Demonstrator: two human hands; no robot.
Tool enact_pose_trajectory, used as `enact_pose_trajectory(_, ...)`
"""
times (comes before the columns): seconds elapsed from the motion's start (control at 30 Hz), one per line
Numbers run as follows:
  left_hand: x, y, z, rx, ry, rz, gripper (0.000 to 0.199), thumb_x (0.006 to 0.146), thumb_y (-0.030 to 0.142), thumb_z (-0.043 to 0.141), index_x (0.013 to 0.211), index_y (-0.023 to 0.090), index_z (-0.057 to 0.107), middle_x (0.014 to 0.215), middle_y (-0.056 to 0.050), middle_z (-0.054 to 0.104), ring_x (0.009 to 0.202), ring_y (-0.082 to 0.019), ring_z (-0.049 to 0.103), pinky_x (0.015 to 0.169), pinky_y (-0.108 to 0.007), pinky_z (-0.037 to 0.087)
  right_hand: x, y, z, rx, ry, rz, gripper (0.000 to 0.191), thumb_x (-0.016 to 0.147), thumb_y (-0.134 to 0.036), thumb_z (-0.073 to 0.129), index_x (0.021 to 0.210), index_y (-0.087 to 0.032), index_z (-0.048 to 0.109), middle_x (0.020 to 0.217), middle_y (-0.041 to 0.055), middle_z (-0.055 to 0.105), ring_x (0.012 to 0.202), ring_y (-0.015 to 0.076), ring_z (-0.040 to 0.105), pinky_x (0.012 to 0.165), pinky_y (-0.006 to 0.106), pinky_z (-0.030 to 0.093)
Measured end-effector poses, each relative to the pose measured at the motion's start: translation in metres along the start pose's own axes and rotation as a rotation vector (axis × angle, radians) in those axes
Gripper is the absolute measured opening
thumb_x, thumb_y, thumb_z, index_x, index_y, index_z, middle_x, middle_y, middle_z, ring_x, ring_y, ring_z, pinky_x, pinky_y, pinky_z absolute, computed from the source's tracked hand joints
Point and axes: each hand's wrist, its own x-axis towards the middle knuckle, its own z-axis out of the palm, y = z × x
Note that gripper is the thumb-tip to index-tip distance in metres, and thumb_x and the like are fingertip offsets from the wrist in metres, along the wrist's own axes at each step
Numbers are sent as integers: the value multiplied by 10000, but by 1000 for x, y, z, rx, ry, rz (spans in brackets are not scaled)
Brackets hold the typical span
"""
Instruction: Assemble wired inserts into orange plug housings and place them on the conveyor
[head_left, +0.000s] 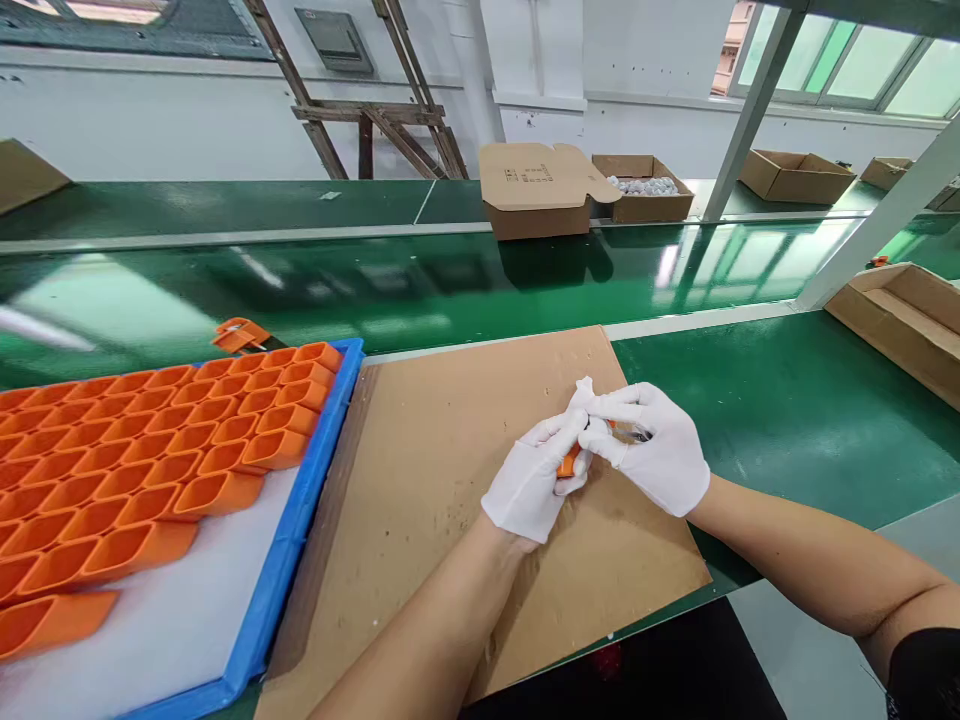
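Note:
Both hands wear white gloves and meet above a brown cardboard sheet (450, 480). My left hand (536, 475) is closed on a small orange part (568, 461), most of which its fingers hide. Against it, the fingertips of my right hand (652, 445) pinch together at the top of the part. A thin dark metal piece (632, 434) with a bit of orange shows under the right fingers; its full shape is hidden. At the left, rows of hollow orange pieces (172, 450) stand packed in a blue-rimmed tray (300, 530).
Behind the tray lies an orange-and-black tool (241, 336). An open carton (536, 205) and a box of small wrapped items (645, 190) stand across the green conveyor (420, 290). Another carton (907, 320) is at the right, beside a slanting metal post (877, 215).

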Motion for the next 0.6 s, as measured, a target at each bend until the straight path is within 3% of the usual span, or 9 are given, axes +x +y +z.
enact_pose_trajectory(0.1, 0, -1, 0, 6, 30, 5, 473, 749, 534, 839, 690, 139, 583, 546, 37, 420, 513, -52, 226, 426, -169, 148, -1, 2, 3, 43, 9, 103, 90, 829, -348, 752, 844, -274, 801, 861, 28, 692, 773, 185, 665, 715, 349, 584)
enact_pose_trajectory(0.2, 1, -2, 0, -18, 40, 3, 462, 725, 510, 861, 693, 127, 603, 608, 19, 465, 522, -49, 273, 416, -163, 151, -1, 4, 6, 138, -31, 281, 233, 846, -450, 748, 768, -231, 725, 776, 21, 677, 698, 181, 652, 658, 341, 572)
enact_pose_trajectory(0.3, 3, -3, 1, -45, 34, -3, 442, 721, 493, 868, 717, 122, 627, 654, 11, 488, 526, -45, 296, 406, -155, 157, 0, 8, 8, 177, -47, 381, 282, 844, -500, 752, 820, -224, 699, 735, 15, 688, 691, 195, 664, 651, 344, 580)
enact_pose_trajectory(0.37, 3, -3, 1, -66, 23, -5, 425, 731, 482, 867, 742, 123, 639, 658, 20, 475, 525, -43, 285, 403, -146, 169, -1, 11, 8, 139, -6, 332, 280, 825, -485, 776, 932, -229, 736, 865, 36, 729, 811, 217, 701, 732, 354, 603)
enact_pose_trajectory(0.43, 4, -3, 1, -107, 15, -5, 407, 749, 472, 860, 769, 126, 645, 692, 20, 479, 531, -42, 284, 399, -137, 181, -3, 14, 8, 112, 17, 186, 306, 861, -435, 747, 1101, -245, 755, 1073, 62, 738, 991, 234, 709, 869, 363, 605)
enact_pose_trajectory(0.53, 3, -4, 1, -188, 23, -8, 377, 786, 454, 839, 780, 142, 628, 731, 22, 476, 537, -44, 301, 388, -130, 196, -7, 17, 6, 82, -83, -63, 369, 961, -280, 598, 1316, -281, 700, 1327, 59, 679, 1208, 224, 657, 1050, 359, 550)
enact_pose_trajectory(0.6, 2, -5, 0, -222, 27, -15, 361, 808, 443, 824, 775, 151, 615, 706, 31, 454, 529, -47, 304, 386, -127, 208, -11, 18, 7, 30, -166, -128, 462, 972, -179, 520, 1397, -311, 647, 1389, 21, 655, 1268, 205, 631, 1100, 343, 525)
